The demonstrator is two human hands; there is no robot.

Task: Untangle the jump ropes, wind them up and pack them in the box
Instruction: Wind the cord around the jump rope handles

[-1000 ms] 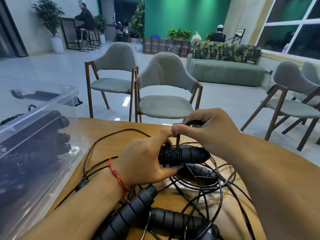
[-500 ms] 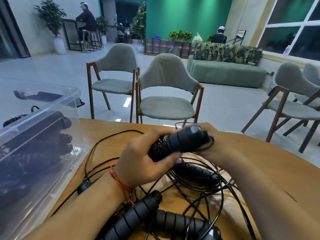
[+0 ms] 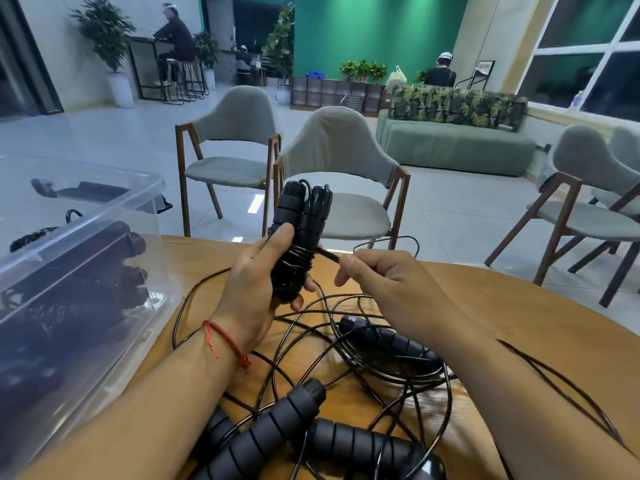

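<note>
**One rope nearly bound, its tail drawn out to the right**

The left hand (image 3: pixel 256 282) grips a pair of black handles (image 3: pixel 298 220) held side by side, their long axis upright and leaning a little toward the top of the frame; several turns of thin cord (image 3: pixel 299 256) wrap them just by the thumb; from those turns a short stretch runs right to the right hand (image 3: pixel 377 282), which pinches it between thumb and forefinger, the other fingers loosely curled; both hands hang close together at centre frame, above the surface (image 3: pixel 519 323); the next turn, I'd judge, means carrying the right hand round the bundle, across its axis; the clear box (image 3: pixel 145 188), dark ropes already inside, sits at left of frame, nearer the left hand; the tangle (image 3: pixel 381 341) of other ropes lies beneath both hands.
</note>
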